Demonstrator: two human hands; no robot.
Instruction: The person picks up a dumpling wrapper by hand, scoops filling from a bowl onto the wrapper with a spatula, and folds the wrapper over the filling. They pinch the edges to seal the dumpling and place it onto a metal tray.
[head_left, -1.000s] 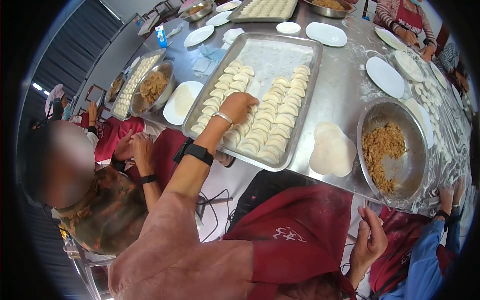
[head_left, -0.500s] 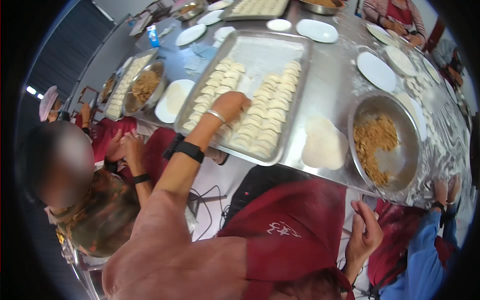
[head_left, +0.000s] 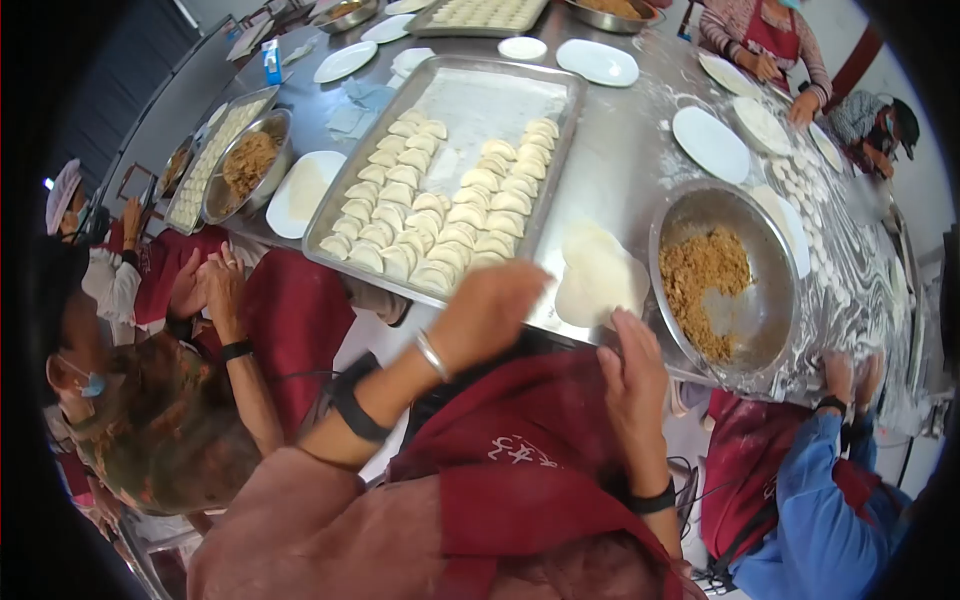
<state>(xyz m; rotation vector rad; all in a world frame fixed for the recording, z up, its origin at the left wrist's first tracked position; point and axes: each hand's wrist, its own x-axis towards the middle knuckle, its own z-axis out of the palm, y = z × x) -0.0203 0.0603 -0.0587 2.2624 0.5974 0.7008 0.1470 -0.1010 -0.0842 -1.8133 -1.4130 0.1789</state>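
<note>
My left hand [head_left: 492,312], with a silver bangle at the wrist, is over the front edge of the metal tray [head_left: 572,125], its curled fingers blurred. Several rows of pleated dumplings [head_left: 385,205] fill much of that tray. On my right, my right hand [head_left: 637,372] reaches up to the table edge, fingers extended and thumb apart. Its fingertips are right at the near edge of the round dough wrappers [head_left: 595,270], which overlap on the steel. Beside them stands a steel bowl [head_left: 775,310] of brown filling [head_left: 705,275].
A person [head_left: 165,400] in a patterned top sits close on my left, and a blue-sleeved person [head_left: 815,500] on my right. White plates [head_left: 710,145] and dough pieces [head_left: 800,190] lie on the floured steel table [head_left: 620,150]. Another bowl of filling [head_left: 250,165] stands left.
My left hand has left the dumplings in the tray and come back toward me, to the right. My right hand has risen to the wrappers. The view has shifted slightly.
</note>
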